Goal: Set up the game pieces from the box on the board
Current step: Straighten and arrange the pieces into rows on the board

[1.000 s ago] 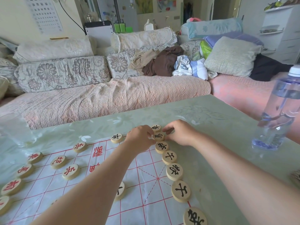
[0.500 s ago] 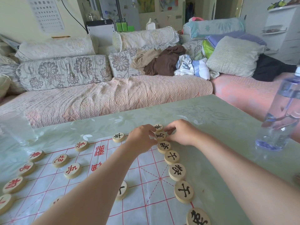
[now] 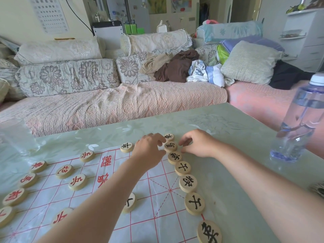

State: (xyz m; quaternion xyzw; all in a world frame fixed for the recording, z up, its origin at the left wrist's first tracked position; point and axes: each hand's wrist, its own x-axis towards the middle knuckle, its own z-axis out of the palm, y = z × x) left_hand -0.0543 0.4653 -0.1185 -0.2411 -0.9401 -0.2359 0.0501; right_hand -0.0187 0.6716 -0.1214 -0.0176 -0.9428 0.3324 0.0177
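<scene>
Flanking one piece (image 3: 170,146), left hand (image 3: 150,149), right hand (image 3: 199,146), fingers (image 3: 185,141) curled

A person's left hand (image 3: 150,149) and right hand (image 3: 199,144) are bare; left forearm (image 3: 105,199) and right forearm (image 3: 254,181) show uncovered from wrist to the view's bottom edge.

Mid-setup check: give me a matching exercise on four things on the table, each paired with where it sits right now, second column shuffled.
Things:
1. water bottle
2. drinking glass
3. red-lettered pieces
4. row of black-lettered pieces

Places:
A. on the left part of the board
B. near the right edge of the table, off the board
C. along the board's right edge
D. at the table's far left, off the board

Pairs: 1-B, 2-D, 3-A, 4-C
</scene>
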